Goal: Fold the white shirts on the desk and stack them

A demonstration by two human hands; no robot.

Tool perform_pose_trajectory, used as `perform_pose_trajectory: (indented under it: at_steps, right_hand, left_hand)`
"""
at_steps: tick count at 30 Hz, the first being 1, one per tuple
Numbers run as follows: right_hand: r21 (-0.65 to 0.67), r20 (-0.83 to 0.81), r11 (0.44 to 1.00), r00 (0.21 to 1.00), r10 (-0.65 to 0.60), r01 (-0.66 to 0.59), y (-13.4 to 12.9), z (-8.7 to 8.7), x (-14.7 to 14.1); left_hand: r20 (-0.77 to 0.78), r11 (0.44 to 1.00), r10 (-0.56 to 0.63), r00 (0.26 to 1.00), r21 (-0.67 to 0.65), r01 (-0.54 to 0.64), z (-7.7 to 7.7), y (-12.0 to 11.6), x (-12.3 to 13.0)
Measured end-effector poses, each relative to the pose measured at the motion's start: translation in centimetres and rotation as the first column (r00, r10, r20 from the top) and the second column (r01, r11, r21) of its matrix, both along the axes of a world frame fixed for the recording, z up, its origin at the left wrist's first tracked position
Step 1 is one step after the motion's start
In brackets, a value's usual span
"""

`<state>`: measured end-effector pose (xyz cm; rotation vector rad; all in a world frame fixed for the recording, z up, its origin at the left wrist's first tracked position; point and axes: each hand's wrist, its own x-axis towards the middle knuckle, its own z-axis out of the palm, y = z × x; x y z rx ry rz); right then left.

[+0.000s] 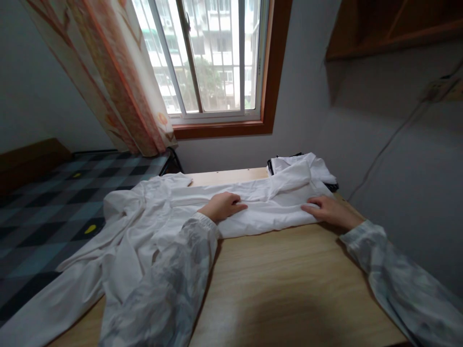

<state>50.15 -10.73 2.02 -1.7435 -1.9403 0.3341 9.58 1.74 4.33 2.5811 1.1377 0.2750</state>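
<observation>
A white long-sleeved garment (253, 219) lies lengthwise across the wooden table, its body folded into a long strip. Its sleeves and upper part are bunched at the left, with one sleeve trailing toward the near left corner. My left hand (222, 206) rests on the middle of the strip, with thumb and fingers closed on the cloth. At the strip's right end, my right hand (333, 212) pinches the near edge of the fabric. Some fingertips of both hands are hidden in or behind the cloth.
A pile of folded white and black clothes (289, 161) sits at the table's back right corner. Beside the table (285, 284), on the left, is a bed with a checked cover (36, 212). A curtain (119, 86) hangs by the window; a wall shelf (394, 41) juts out upper right.
</observation>
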Motion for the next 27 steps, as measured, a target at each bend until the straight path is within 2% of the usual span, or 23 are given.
perform_pose_trajectory:
  at_steps: [4,7,9,12,16,22,27]
  right_hand:
    - [-0.061,0.114,0.998,0.993,0.027,-0.020,0.5,1.1,-1.9]
    - [-0.131,0.037,0.982,0.989,0.145,-0.139,1.1,1.0,-2.5]
    - [-0.152,-0.058,0.971,0.983,0.175,-0.182,1.3,0.6,-2.2]
    - [-0.149,-0.120,0.973,0.980,0.159,-0.176,1.5,0.1,-1.3]
    - [-0.160,-0.026,0.971,0.984,0.174,-0.175,2.1,0.1,-1.6]
    - [-0.109,0.071,0.966,0.968,0.242,-0.234,3.6,0.5,-5.8]
    - [-0.026,-0.009,0.961,0.962,0.274,-0.274,4.4,-0.6,-6.7]
  left_hand:
    - [0.009,0.998,-0.010,1.000,0.063,0.009,-0.4,0.1,-0.1]
    - [0.012,0.994,0.019,1.000,0.105,-0.020,-1.1,-0.1,-0.1]
    - [0.002,0.991,0.066,0.998,0.116,-0.065,-1.3,-0.3,-0.4]
    - [-0.065,0.983,0.131,0.989,0.136,-0.121,-0.9,-0.6,-1.8]
    - [-0.176,0.981,0.144,0.974,0.155,-0.117,0.6,-1.4,-3.7]
    - [-0.199,0.966,0.194,0.961,0.211,-0.151,2.1,-1.8,-4.4]
    - [-0.174,0.925,0.323,0.930,0.266,-0.272,1.2,-1.9,-6.4]
